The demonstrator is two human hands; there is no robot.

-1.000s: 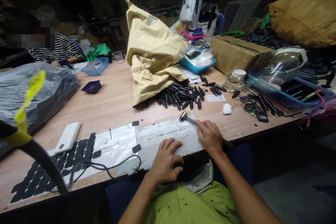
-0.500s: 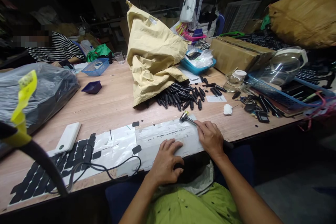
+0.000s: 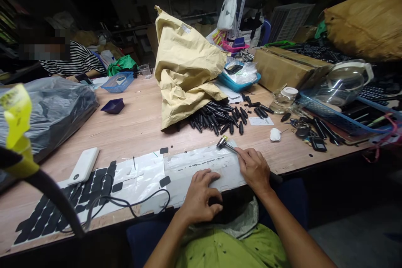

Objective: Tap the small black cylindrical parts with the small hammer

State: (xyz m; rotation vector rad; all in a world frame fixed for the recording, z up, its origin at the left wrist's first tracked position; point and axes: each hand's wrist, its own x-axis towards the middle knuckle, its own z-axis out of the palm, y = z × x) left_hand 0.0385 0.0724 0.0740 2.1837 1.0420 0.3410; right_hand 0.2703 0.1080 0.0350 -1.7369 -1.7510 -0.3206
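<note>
At near edge of surface (image 3: 132,130): long white strip (image 3: 194,162), flat, long side along the edge, row of dark marks on top.
Left hand (image 3: 201,196): palm down on the near part of the white strip, fingers curled; grip loosely closed, pressing down rather than holding anything. Something dark under the fingertips at the edge, cannot tell what.
Right hand (image 3: 255,170): grip closed around the thin handle of a small hammer (image 3: 226,145); end of handle hidden in the palm.
Hammer head: over the far right corner of the white strip; touching or just above, cannot tell which.
Handling, small hammer (judgement): light and stiff; slim shaft likely to twist between fingers. Best held well back on the handle, thumb along the shaft.
Handling, white strip (judgement): thin, light, probably flexes and slides on the smooth wood. Best pinned flat from above close to the worked end, not lifted by one end.
Left of strip: sheet of black pads (image 3: 63,205), a few loose pads near it, black cable (image 3: 132,203) looped across, white power bank (image 3: 84,165) just beside.
Behind strip: pile of black tubes (image 3: 220,117) spilling from under a tan paper sack (image 3: 185,63).
Right of hammer: white wad (image 3: 275,134), apart from the hand; blue basket (image 3: 339,117) further off.
Far left: another person's striped sleeve (image 3: 78,60) at the far edge, well apart from both hands.
</note>
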